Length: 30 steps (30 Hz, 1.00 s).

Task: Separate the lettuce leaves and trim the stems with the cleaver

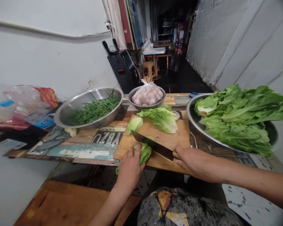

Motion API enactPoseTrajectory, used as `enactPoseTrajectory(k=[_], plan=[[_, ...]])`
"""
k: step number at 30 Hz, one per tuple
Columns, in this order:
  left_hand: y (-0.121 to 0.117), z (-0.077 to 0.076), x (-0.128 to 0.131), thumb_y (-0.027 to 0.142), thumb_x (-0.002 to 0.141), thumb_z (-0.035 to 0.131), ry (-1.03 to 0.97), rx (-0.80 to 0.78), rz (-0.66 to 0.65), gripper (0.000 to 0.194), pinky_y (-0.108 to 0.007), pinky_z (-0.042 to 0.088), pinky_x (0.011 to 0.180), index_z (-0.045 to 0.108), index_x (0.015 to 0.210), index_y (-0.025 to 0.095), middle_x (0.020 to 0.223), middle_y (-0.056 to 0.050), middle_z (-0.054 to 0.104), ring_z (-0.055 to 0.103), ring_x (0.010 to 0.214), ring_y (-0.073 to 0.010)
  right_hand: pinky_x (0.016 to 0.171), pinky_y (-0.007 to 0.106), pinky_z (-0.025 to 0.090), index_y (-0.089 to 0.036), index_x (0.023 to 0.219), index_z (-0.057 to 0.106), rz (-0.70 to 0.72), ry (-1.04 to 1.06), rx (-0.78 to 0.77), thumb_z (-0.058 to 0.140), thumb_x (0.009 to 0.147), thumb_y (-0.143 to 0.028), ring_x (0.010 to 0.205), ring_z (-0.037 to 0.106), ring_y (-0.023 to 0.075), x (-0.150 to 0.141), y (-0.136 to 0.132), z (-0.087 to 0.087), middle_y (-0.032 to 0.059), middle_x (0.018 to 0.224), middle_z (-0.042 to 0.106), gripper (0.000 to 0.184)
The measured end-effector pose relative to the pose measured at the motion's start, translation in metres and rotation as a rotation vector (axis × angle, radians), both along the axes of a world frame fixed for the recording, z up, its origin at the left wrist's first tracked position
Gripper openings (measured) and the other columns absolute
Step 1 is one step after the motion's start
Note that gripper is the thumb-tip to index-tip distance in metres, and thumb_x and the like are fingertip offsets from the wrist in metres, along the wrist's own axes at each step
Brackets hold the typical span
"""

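My left hand (129, 168) presses a bunch of green lettuce (145, 151) down at the near edge of a wooden cutting board (163, 136). My right hand (193, 161) grips the handle of a dark kitchen knife (152, 144), whose blade lies across the lettuce just past my left fingers. More lettuce leaves (161, 119) lie at the far side of the board.
A big steel bowl (195, 127) piled with lettuce stands on the right. A steel bowl (66, 111) of thin green stalks sits on the left. A smaller bowl (132, 94) holds a plastic bag of round pale items. Plastic bags (30, 103) lie far left.
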<state>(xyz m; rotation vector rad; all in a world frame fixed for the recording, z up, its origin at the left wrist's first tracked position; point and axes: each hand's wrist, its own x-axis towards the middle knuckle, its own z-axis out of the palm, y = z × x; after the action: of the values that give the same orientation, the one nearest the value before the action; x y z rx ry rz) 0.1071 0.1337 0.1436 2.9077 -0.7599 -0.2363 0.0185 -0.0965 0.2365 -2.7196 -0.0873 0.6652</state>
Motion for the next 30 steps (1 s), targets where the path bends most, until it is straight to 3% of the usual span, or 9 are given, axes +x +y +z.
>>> enactPoseTrajectory(k=[5, 8, 11, 14, 17, 20, 23, 26, 30], plan=[[0.032, 0.001, 0.008, 0.015, 0.077, 0.065, 0.092, -0.320, 0.011, 0.069, -0.040, 0.044, 0.109, 0.049, 0.143, 0.015, 0.140, -0.015, 0.059, 0.056, 0.128, -0.0299, 0.064, 0.031, 0.038, -0.014, 0.103, 0.052, 0.028, -0.035, 0.014, 0.044, 0.100, -0.028, 0.079, 0.064, 0.0235, 0.003, 0.001, 0.003, 0.0137, 0.090, 0.069, 0.017], [0.063, 0.010, 0.028, 0.025, 0.079, 0.062, 0.006, -0.415, 0.157, 0.066, -0.039, 0.045, 0.108, 0.048, 0.144, 0.019, 0.142, -0.011, 0.059, 0.058, 0.128, -0.0282, 0.063, 0.031, 0.037, -0.017, 0.100, 0.052, 0.007, -0.139, 0.060, 0.042, 0.100, -0.034, 0.077, 0.065, 0.0235, -0.007, -0.007, -0.004, 0.0107, 0.088, 0.069, 0.019], [0.081, 0.015, 0.068, 0.031, 0.081, 0.061, -0.184, -0.330, 0.296, 0.063, -0.042, 0.049, 0.101, 0.049, 0.142, 0.020, 0.134, -0.013, 0.064, 0.061, 0.121, -0.0330, 0.059, 0.030, 0.037, -0.020, 0.099, 0.050, -0.073, -0.307, 0.096, 0.037, 0.101, -0.039, 0.069, 0.064, 0.0215, -0.025, -0.021, -0.009, 0.0063, 0.081, 0.067, 0.023], [0.080, 0.006, 0.122, 0.031, 0.081, 0.062, -0.294, -0.210, 0.311, 0.062, -0.042, 0.050, 0.096, 0.050, 0.141, 0.020, 0.125, -0.015, 0.067, 0.063, 0.117, -0.0360, 0.057, 0.029, 0.039, -0.021, 0.102, 0.051, -0.184, -0.468, 0.141, 0.035, 0.101, -0.042, 0.063, 0.062, 0.0187, -0.044, -0.035, -0.012, 0.0031, 0.076, 0.065, 0.026], [0.070, -0.008, 0.163, 0.036, 0.086, 0.061, -0.203, -0.093, 0.345, 0.071, -0.043, 0.048, 0.099, 0.038, 0.150, 0.015, 0.131, -0.022, 0.063, 0.061, 0.122, -0.0372, 0.057, 0.029, 0.044, -0.022, 0.110, 0.054, -0.275, -0.506, 0.175, 0.037, 0.102, -0.048, 0.062, 0.064, 0.0177, -0.064, -0.046, -0.019, 0.0022, 0.077, 0.067, 0.033], [0.063, -0.004, 0.168, 0.058, 0.085, 0.061, -0.063, 0.055, 0.371, 0.093, -0.052, 0.047, 0.100, 0.023, 0.158, 0.014, 0.137, -0.029, 0.057, 0.056, 0.127, -0.0434, 0.060, 0.030, 0.050, -0.024, 0.118, 0.056, -0.334, -0.499, 0.172, 0.032, 0.104, -0.049, 0.072, 0.071, 0.0196, -0.085, -0.054, -0.037, 0.0035, 0.087, 0.073, 0.037], [0.049, 0.018, 0.142, 0.066, 0.082, 0.060, -0.242, 0.110, 0.353, 0.094, -0.064, 0.045, 0.097, 0.033, 0.153, 0.011, 0.133, -0.030, 0.057, 0.054, 0.124, -0.0490, 0.065, 0.029, 0.056, -0.025, 0.125, 0.055, -0.290, -0.604, 0.112, 0.032, 0.106, -0.041, 0.080, 0.074, 0.0192, -0.105, -0.059, -0.057, 0.0037, 0.100, 0.077, 0.034], [0.017, 0.032, 0.113, 0.047, 0.095, 0.049, -0.401, -0.107, 0.024, 0.056, -0.056, 0.046, 0.103, 0.055, 0.137, 0.011, 0.130, -0.023, 0.062, 0.058, 0.122, -0.0390, 0.067, 0.030, 0.060, -0.022, 0.130, 0.053, -0.177, -0.778, -0.035, 0.042, 0.103, -0.039, 0.081, 0.075, 0.0199, -0.123, -0.065, -0.071, 0.0054, 0.107, 0.077, 0.034], [-0.037, 0.016, 0.108, 0.034, 0.095, 0.053, -0.133, -0.291, -0.563, 0.050, -0.044, 0.038, 0.117, 0.055, 0.142, 0.017, 0.151, -0.017, 0.050, 0.046, 0.140, -0.0285, 0.059, 0.030, 0.057, -0.018, 0.127, 0.055, -0.082, -0.877, -0.181, 0.047, 0.100, -0.038, 0.071, 0.073, 0.0198, -0.139, -0.076, -0.078, 0.0072, 0.095, 0.075, 0.034]])
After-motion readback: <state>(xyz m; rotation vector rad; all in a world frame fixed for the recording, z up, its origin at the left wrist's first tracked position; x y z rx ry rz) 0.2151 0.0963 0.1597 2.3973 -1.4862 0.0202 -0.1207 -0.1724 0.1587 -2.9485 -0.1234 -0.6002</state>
